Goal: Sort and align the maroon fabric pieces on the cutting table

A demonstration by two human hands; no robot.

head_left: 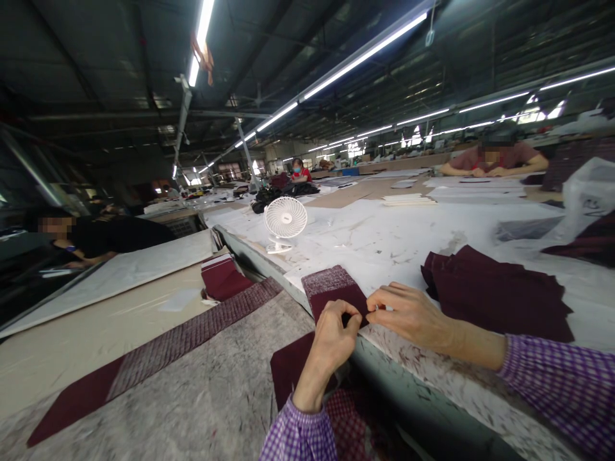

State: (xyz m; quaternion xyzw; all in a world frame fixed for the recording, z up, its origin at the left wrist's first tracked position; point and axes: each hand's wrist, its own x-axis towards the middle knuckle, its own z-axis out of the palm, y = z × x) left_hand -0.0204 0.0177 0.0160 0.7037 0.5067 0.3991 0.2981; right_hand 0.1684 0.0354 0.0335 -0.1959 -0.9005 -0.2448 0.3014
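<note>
My left hand [334,338] and my right hand [408,314] meet at the near edge of a maroon fabric piece [336,291] that lies on the white table [384,246]. Both hands pinch the cloth's edge with closed fingers, thumbs against fingertips. The piece has a lighter textured band at its far end. Another part of maroon fabric [291,371] hangs below my left wrist. My sleeves are purple checked.
A pile of maroon pieces [500,294] lies right of my hands. A long maroon strip [158,352] and a small folded stack [223,278] lie on the left table. A white desk fan [285,221] stands beyond. Other people work at tables left and far right.
</note>
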